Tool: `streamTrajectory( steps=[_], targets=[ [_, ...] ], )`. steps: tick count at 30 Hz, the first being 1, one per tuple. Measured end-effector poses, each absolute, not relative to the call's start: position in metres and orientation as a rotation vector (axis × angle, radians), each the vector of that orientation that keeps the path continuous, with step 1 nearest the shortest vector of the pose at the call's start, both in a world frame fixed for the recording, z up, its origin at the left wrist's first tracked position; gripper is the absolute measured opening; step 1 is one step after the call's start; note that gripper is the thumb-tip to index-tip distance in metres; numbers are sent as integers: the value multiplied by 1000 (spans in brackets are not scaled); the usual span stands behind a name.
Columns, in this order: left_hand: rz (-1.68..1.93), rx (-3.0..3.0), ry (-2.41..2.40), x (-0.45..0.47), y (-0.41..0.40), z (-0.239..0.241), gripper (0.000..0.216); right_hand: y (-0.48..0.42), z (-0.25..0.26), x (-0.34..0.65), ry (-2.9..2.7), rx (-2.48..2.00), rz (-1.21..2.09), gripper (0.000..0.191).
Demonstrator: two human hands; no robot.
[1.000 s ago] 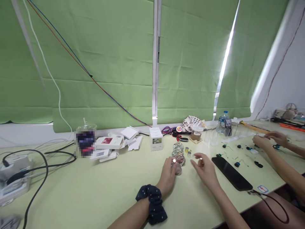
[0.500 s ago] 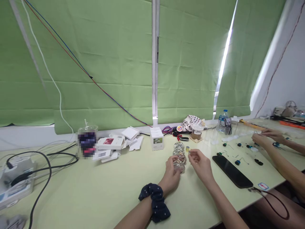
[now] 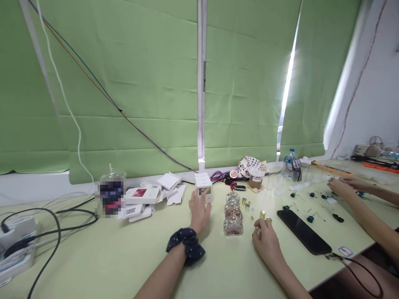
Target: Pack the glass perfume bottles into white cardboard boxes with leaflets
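Observation:
A row of rounded clear glass bottles stands between my hands, pinkish at the bottom. My left hand reaches to the white box with fingers apart, in front of its printed face; whether they touch it is unclear. My right hand rests on the table with its fingers closed at a small gold cap, partly hidden by them. Another gold cap stands just beyond the fingertips. More small caps and little rings lie right of the bottles.
Flattened white cartons and a pixelated cup are at left. A black phone with a strap lies at right, near small dark parts with wires. Another person's hands work at far right. A water bottle stands behind.
My left hand has let go of the front glass bottle and moved left to the white box. My right hand has come nearer and down to the gold caps on the table.

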State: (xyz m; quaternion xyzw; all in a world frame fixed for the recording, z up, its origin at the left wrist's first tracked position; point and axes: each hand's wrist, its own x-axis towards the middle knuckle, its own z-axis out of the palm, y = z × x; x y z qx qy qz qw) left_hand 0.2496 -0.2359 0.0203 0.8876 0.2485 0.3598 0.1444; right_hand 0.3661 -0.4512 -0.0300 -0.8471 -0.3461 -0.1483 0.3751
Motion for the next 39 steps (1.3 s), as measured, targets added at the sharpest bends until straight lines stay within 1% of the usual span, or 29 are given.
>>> streamTrajectory(
  steps=[2,4,8,11,13,15,17,21,23,24,26,28,30,32,34,36,39],
  targets=[
    [1095,2599,749,252,-214,30,58,-456,-32,350,-962,-2189,-337,18],
    [1119,2657,719,256,-199,37,56,-460,-34,332,-1067,-2203,-282,20],
    [1161,2699,706,264,-187,38,43,-458,-32,298,-1292,-2143,-176,22],
    [1190,2662,739,269,-188,33,34,-446,-22,281,-1478,-2025,-102,32],
    [1197,2627,734,271,-189,30,28,-436,-16,276,-1544,-2021,-113,39],
    [1197,2588,700,271,-190,30,25,-427,-14,276,-1547,-2076,-144,46],
    [1184,2548,630,268,-189,32,27,-420,-16,280,-1491,-2131,-146,50],
    [1149,2447,494,250,-186,36,35,-417,-22,291,-1372,-2142,-88,51],
    [1124,2388,475,233,-184,38,30,-418,-23,293,-1332,-2135,-74,49],
    [1106,2357,475,222,-183,38,27,-418,-22,293,-1317,-2124,-60,45],
    [1056,2294,478,198,-183,39,25,-413,-18,290,-1313,-2055,-7,34],
    [995,2224,476,172,-185,39,27,-401,-10,284,-1338,-1921,40,28],
    [931,2146,465,149,-188,40,30,-380,2,277,-1374,-1749,29,32],
    [882,2067,453,130,-192,40,34,-354,16,268,-1418,-1598,11,44],
    [857,1996,448,116,-196,41,40,-328,29,260,-1462,-1520,69,56],
    [846,1941,451,104,-199,41,41,-308,39,255,-1480,-1495,183,53],
    [787,1906,444,87,-202,44,31,-295,43,254,-1485,-1363,375,44]
  ],
)
